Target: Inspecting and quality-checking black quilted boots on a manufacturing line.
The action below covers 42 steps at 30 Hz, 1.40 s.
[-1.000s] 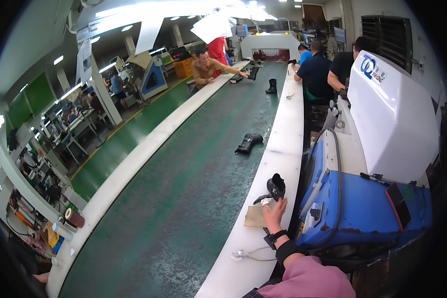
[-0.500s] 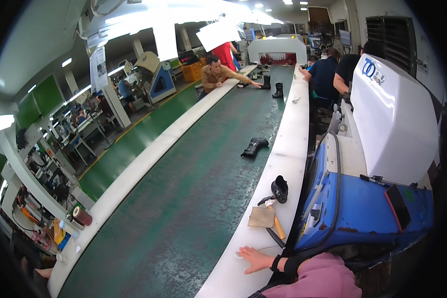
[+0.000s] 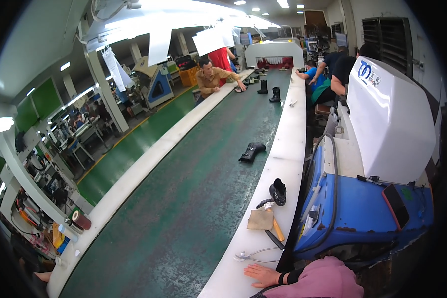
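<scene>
My right hand [image 3: 261, 274] rests flat on the white ledge [image 3: 228, 278] along the conveyor, fingers stretched out and holding nothing. Just beyond its fingertips lies a metal tool with two thin handles, like pincers [image 3: 242, 257]. Farther up the ledge are a beige square pad [image 3: 260, 220], a yellow wooden handle [image 3: 278, 231] and a black handle [image 3: 274, 240]. Past these stands a black shoe or short boot [image 3: 278, 191]. My left hand is out of view.
A black boot [image 3: 252, 152] lies on the green conveyor belt [image 3: 174, 198]; two upright boots [image 3: 274, 95] stand farther off. A co-worker in brown [image 3: 214, 77] leans over the far left ledge. At right stands a blue and white machine [image 3: 362, 203] with a red-edged phone [image 3: 396, 206].
My right hand has drawn back from the pincers, which now show fully. The co-worker in brown has pulled an arm back from the upright boot toward the left ledge.
</scene>
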### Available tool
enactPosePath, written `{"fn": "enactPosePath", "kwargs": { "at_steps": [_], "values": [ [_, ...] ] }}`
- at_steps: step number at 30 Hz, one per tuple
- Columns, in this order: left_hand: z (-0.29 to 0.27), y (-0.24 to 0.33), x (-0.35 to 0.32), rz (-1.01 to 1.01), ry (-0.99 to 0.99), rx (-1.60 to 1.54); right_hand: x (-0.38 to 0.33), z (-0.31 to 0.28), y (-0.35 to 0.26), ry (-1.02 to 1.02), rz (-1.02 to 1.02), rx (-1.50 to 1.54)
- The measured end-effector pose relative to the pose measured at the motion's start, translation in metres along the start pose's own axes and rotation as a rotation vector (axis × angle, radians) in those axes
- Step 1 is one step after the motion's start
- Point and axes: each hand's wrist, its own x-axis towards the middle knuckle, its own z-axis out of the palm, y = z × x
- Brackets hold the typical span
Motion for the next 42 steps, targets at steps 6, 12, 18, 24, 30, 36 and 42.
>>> {"fn": "enactPosePath", "kwargs": {
  "at_steps": [6,12,18,24,30,36,42],
  "values": [
    [-0.004,0.000,0.025,0.017,-0.022,0.015,0.004,-0.007,-0.010,0.041,0.026,-0.022],
    [-0.003,0.009,0.049,0.047,-0.062,0.024,0.004,-0.007,-0.011,0.034,0.044,-0.053],
    [-0.005,0.013,0.078,0.075,-0.111,0.039,0.005,-0.007,-0.013,0.095,0.026,-0.060],
    [-0.020,0.032,0.104,0.106,-0.155,0.058,0.005,-0.006,-0.012,0.089,0.037,-0.067],
    [0.006,0.018,0.160,0.120,-0.200,0.055,0.005,-0.004,-0.010,0.083,0.035,-0.084],
    [-0.032,0.098,-0.056,-0.207,-0.275,-0.080,0.010,0.002,-0.004,0.111,0.026,-0.082],
    [-0.038,0.225,-0.272,-1.338,-0.252,-0.242,0.006,0.011,0.001,0.037,0.011,-0.042]
  ]
}}
